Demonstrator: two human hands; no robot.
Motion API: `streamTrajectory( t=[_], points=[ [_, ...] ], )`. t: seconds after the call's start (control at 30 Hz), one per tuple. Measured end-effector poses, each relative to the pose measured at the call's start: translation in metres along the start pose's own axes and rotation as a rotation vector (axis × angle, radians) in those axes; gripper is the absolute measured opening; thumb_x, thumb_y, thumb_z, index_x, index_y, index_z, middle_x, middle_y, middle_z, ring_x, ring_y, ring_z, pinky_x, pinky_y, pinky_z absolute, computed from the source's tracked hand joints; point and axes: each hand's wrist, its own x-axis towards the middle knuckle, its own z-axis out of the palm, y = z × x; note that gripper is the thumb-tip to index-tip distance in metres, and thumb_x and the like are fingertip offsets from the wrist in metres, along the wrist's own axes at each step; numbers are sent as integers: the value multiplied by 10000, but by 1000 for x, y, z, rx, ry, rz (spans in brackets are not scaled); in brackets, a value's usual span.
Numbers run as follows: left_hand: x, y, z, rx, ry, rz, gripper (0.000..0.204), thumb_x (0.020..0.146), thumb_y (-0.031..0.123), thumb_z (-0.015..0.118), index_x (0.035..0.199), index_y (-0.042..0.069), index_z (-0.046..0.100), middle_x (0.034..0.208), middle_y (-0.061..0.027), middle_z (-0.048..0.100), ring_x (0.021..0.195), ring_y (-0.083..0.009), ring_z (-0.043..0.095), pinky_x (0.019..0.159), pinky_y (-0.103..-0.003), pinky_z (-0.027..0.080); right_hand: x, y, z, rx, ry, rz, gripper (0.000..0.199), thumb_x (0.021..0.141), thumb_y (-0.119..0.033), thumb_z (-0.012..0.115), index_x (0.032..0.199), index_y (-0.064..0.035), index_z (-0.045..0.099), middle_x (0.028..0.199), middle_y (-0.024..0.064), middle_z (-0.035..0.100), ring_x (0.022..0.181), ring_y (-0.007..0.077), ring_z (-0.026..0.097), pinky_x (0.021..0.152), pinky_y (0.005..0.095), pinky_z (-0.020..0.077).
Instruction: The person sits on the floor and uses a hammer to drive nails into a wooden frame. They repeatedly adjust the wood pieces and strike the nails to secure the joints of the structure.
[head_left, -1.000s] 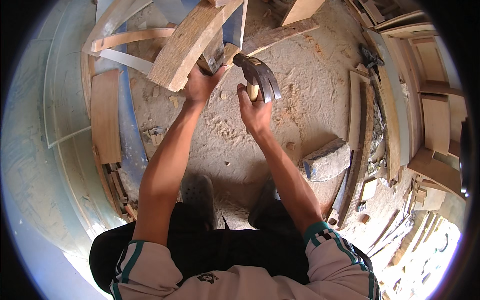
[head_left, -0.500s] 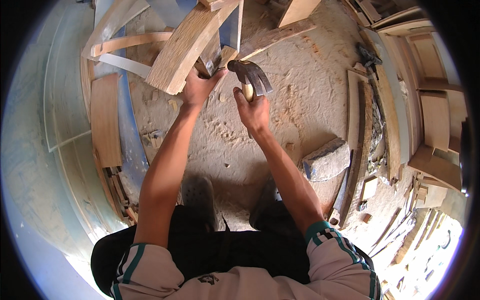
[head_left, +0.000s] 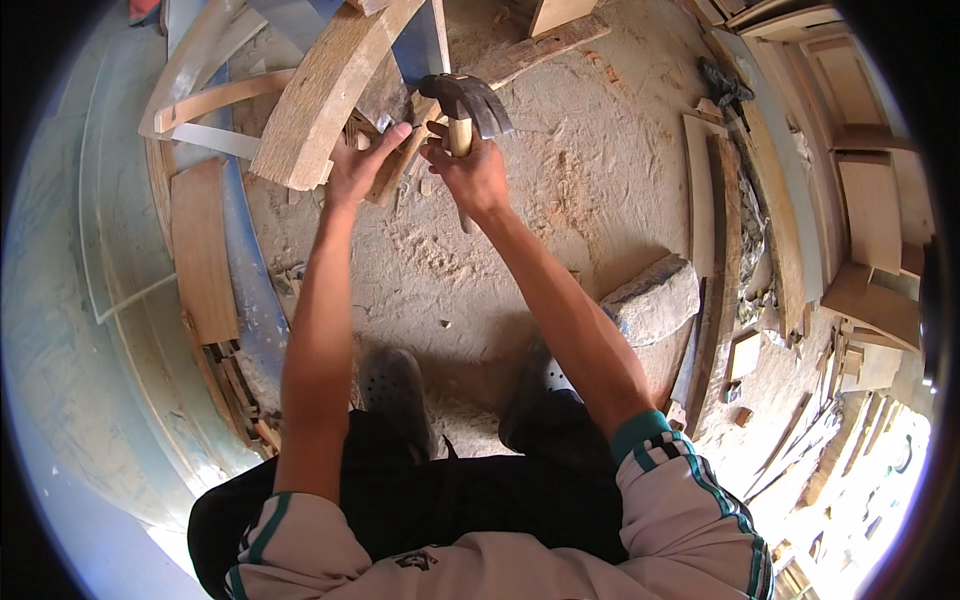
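The right hand (head_left: 475,175) grips the pale wooden handle of a claw hammer (head_left: 466,105) close under its dark metal head, which sits above the knuckles. Just to its left, the left hand (head_left: 362,165) rests its fingers against a small wood piece (head_left: 397,170) lying under the end of a thick curved wooden beam (head_left: 330,85); whether the fingers pinch that piece or only steady it is hard to tell. Both forearms reach up from the lower edge over a sawdust-strewn floor (head_left: 600,160). A grey stone block (head_left: 655,300) lies near the right forearm, and a flat plank (head_left: 205,250) lies well to the left.
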Motion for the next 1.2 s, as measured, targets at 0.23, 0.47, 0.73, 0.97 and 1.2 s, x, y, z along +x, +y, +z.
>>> streamTrajectory(
  t=[0.23,0.47,0.73,0.97,1.2],
  points=[
    [11,-14,-13,-39,-178,-36,447,775,112,806,1154,-31,617,1099,-113,668,986,-192,645,880,-331,503,4,7,18,-32,111,-194,410,807,-228,799,1145,-49,653,1007,151,726,944,303,704,828,390,535],
    [10,-22,-8,-30,-142,-76,435,767,98,802,1156,-8,637,1093,-88,687,989,-184,646,902,-339,495,4,-7,18,-122,149,-180,303,822,-185,759,1071,-28,691,953,162,730,895,297,718,785,396,541],
    [17,-11,-22,18,-336,-217,643,703,300,880,1198,-6,608,1092,-116,660,1011,-230,624,907,-360,489,10,-4,22,-101,205,-254,290,827,-155,722,1097,-52,690,965,174,727,901,322,720,783,403,545],
    [31,-24,-37,-68,-471,-311,728,683,300,915,1242,-12,568,1123,-108,628,1043,-192,592,886,-329,504,2,-19,18,-210,173,-286,326,846,-196,717,1138,-61,666,973,188,722,922,364,703,788,422,543],
    [31,-41,-35,-74,-560,-328,690,775,262,820,1349,27,518,1320,-108,575,1231,-231,520,1071,-363,384,5,-19,23,-138,171,-56,301,852,-198,756,1080,-19,677,887,103,710,771,199,648,711,354,522]
  ],
)
